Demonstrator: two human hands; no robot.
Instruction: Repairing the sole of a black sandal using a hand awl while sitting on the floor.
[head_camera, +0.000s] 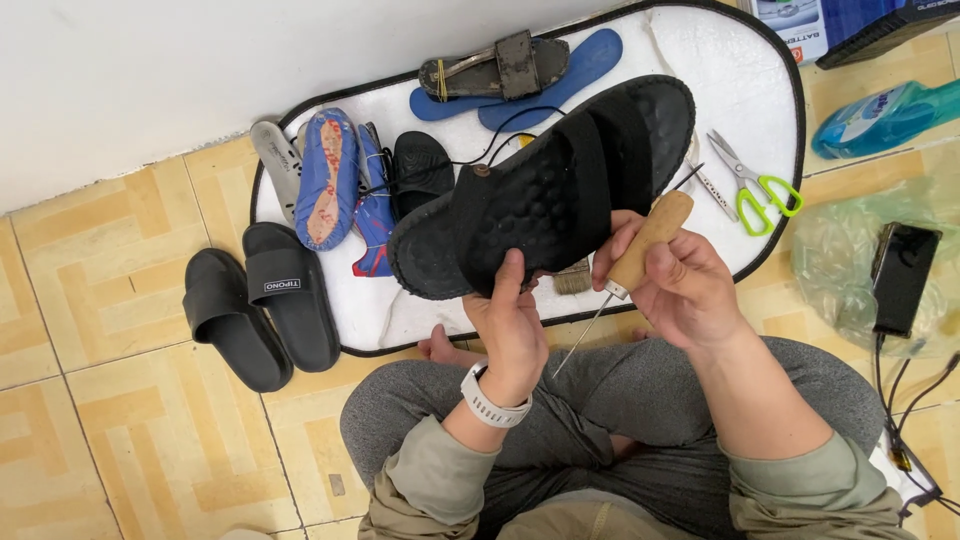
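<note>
My left hand (512, 322) grips a black sandal (545, 190) by its lower edge and holds it up over the white mat (720, 60), sole side tilted toward me. My right hand (675, 285) is closed around the wooden handle of an awl (645, 245); its thin metal needle points down and left toward my knees. A white watch sits on my left wrist. I sit cross-legged in grey trousers.
On the mat lie blue insoles (325, 180), a blue sole with a worn strap (510, 70), scissors with green handles (755, 180) and a small brush (572, 280). A pair of black slides (262, 305) rests on the tiles at left. A phone on a plastic bag (903, 275) and a blue bottle (885, 115) are at right.
</note>
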